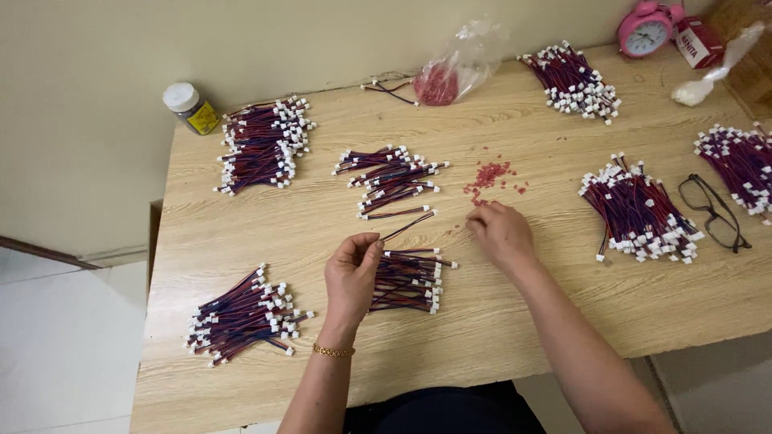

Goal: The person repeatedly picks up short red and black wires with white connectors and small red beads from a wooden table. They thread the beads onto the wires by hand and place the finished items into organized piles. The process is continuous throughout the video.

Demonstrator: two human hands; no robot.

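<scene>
The left hand (351, 277) pinches a single short wire lead (408, 226) between thumb and fingertips, its far end slanting up and to the right with a small white connector at the tip. Just right of that hand, touching the table, lies a small bundle of the same red-and-blue leads (410, 281). The right hand (502, 233) rests on the wooden table (523, 321) with fingers curled down toward a scatter of tiny red pieces (490, 175); whether it grips one of them cannot be told (the fingertips hide whatever lies beneath).

Beyond the held lead, a loose pile of leads (392, 178) is spread out, some lying singly. At the near left corner lies another heap of leads (241, 315), and at the far left a larger stack (261, 145), with a small white-capped jar (191, 108) beside it against the wall. At the far edge a clear plastic bag (458, 68) holds more red pieces. To the right lie three more bundles: one at the far side (572, 80), one in the middle right (639, 209), one at the right edge (740, 165). A pair of black-framed glasses (714, 210) sits between the last two, and a pink alarm clock (646, 28) stands at the far right.
</scene>
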